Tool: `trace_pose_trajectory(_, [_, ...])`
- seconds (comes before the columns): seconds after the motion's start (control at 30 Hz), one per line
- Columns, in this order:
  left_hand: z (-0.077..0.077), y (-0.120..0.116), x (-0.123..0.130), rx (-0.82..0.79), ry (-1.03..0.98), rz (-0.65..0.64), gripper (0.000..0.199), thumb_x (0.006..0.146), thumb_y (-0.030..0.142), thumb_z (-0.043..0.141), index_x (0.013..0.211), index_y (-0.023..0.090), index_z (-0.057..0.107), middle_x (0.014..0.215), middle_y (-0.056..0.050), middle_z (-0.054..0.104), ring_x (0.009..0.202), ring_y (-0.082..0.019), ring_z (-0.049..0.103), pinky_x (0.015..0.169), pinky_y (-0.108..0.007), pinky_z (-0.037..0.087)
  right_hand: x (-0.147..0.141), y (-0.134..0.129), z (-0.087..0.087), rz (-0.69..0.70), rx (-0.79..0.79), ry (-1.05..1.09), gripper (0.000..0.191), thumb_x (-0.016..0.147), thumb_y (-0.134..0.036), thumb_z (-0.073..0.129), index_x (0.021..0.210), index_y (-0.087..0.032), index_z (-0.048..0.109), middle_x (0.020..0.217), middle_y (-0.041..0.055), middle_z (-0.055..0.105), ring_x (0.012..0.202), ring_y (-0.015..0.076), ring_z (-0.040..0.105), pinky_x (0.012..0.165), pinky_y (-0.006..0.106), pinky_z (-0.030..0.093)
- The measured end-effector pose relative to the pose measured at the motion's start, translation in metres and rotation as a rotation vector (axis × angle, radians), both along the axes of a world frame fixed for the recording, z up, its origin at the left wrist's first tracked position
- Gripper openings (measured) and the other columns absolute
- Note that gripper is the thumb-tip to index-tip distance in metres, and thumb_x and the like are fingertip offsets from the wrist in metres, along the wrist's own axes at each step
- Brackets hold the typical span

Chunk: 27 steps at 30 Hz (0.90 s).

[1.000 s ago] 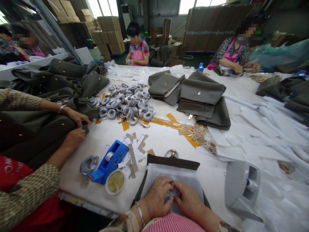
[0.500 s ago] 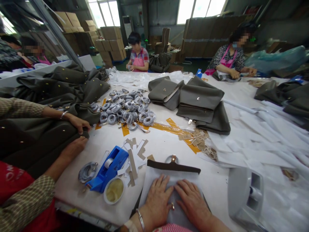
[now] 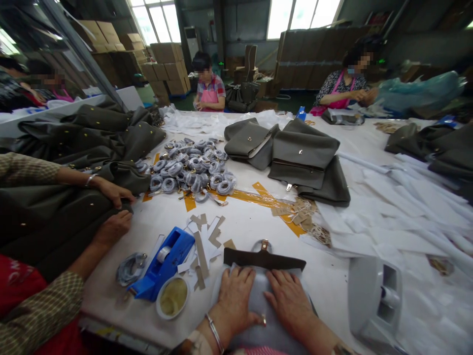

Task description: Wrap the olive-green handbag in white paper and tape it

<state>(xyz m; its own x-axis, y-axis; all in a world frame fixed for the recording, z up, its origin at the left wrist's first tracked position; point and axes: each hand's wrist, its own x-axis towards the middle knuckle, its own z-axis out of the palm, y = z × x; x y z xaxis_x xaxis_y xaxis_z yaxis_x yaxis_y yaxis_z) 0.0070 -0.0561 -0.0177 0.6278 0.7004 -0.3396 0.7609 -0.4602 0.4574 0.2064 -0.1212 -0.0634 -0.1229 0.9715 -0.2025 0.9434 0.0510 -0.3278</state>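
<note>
The left hand (image 3: 234, 301) and the right hand (image 3: 290, 303) lie flat side by side, with their fingers stretched out and not holding on to anything. Under the fingers is a thin pale sheet (image 3: 258, 286) on top of a dark bag (image 3: 264, 259), and the bag's dark flap pokes out just past the fingertips. A little gold clasp (image 3: 263, 320) sits right by the left thumb. Left of the fingers are a small bowl (image 3: 173, 297), a blue tape holder (image 3: 164, 264) and some paper strips (image 3: 201, 246). A big grey tape holder (image 3: 373, 296) stands to their right. Farther off to the left, another person's hands (image 3: 114, 197) touch dark cloth-like stuff (image 3: 55, 212). Ahead of the fingers come yellow tape (image 3: 254, 197), brown tags (image 3: 303, 219), a heap of grey coils (image 3: 192, 167) and more dark bags (image 3: 306, 148). Farthest away, two people in pink aprons sit past the table's far edge
</note>
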Motion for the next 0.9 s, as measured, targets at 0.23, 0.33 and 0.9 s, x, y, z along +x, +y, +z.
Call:
trace_pose_trajectory(0.23, [0.003, 0.008, 0.01, 0.058, 0.126, -0.063, 0.103, 0.045, 0.082, 0.08, 0.126, 0.023, 0.06, 0.12, -0.013, 0.062, 0.113, -0.039, 0.054, 0.11, -0.065, 0.03, -0.003, 0.003, -0.002, -0.005, 0.034, -0.048, 0.033, 0.096, -0.036, 0.057, 0.123, -0.021, 0.065, 0.122, 0.0142, 0.065, 0.112, 0.0363, 0.056, 0.101, 0.055, 0.033])
trace_pose_trajectory(0.33, [0.003, 0.012, 0.016, 0.063, 0.167, -0.125, 0.096, 0.05, 0.082, 0.077, 0.121, 0.02, 0.062, 0.118, -0.014, 0.061, 0.114, -0.039, 0.055, 0.114, -0.063, 0.027, -0.003, 0.003, -0.003, -0.013, 0.017, -0.091, 0.031, 0.096, -0.04, 0.055, 0.119, -0.021, 0.066, 0.115, 0.0143, 0.066, 0.109, 0.0357, 0.056, 0.099, 0.054, 0.033])
trace_pose_trajectory(0.9, [0.008, 0.045, 0.007, -0.082, 0.144, -0.207, 0.083, 0.061, 0.087, 0.067, 0.11, 0.02, 0.071, 0.106, -0.013, 0.068, 0.098, -0.035, 0.064, 0.09, -0.047, 0.051, 0.021, 0.013, 0.004, -0.045, -0.119, -0.127, 0.041, 0.097, -0.055, 0.051, 0.098, -0.019, 0.07, 0.092, 0.0139, 0.071, 0.088, 0.0322, 0.066, 0.076, 0.041, 0.042])
